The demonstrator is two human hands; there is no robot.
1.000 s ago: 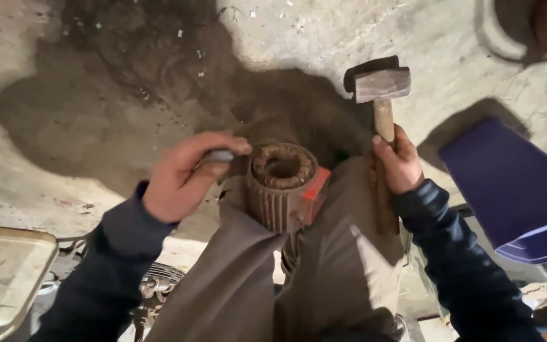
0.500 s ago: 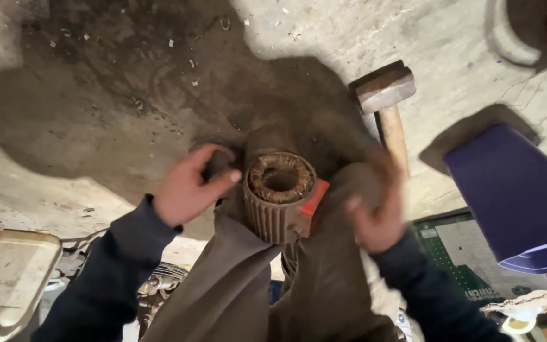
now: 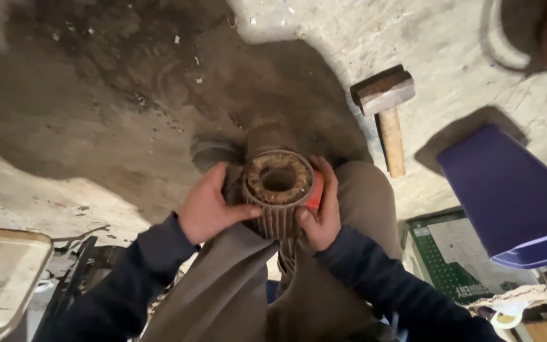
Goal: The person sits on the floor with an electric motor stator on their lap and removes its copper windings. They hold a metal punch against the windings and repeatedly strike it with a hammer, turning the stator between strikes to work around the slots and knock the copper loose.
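1. Left hand [image 3: 213, 206] is clasped on the near left side of the ribbed metal cylinder [image 3: 278, 193], thumb laid across its finned wall; half a second ago it was cupped higher at the cylinder's far left edge, so it has slid down onto the body
2. Right hand [image 3: 323, 212] is wrapped round the cylinder's right side, fingers over a red part [image 3: 315, 190] there; a second ago this hand held the hammer's handle, and half a second ago it was blurred in motion, away from the tool
3. Hammer [image 3: 387, 111] now lies free on the concrete floor [image 3: 128, 126], head away from the person, well apart from both hands
4. Judged from that, striking has stopped for the moment and both hands have gone over to gripping the cylinder itself
5. Cylinder stands upright between the person's knees, its rusty open end facing the camera, on the dark stained patch of floor; it has kept its place through all three pictures
6. Containers: the cylinder's central bore is dark and I cannot tell whether anything sits inside it
7. A pale lidded box [image 3: 1, 278] sits at the lower left, closed, contents hidden
8. A blue bin [image 3: 514, 196] lies tilted at the right; its inside does not show
9. Beside it a green panel [image 3: 457, 259] lies flat, and a dark round object [image 3: 514, 31] shows at the top right corner
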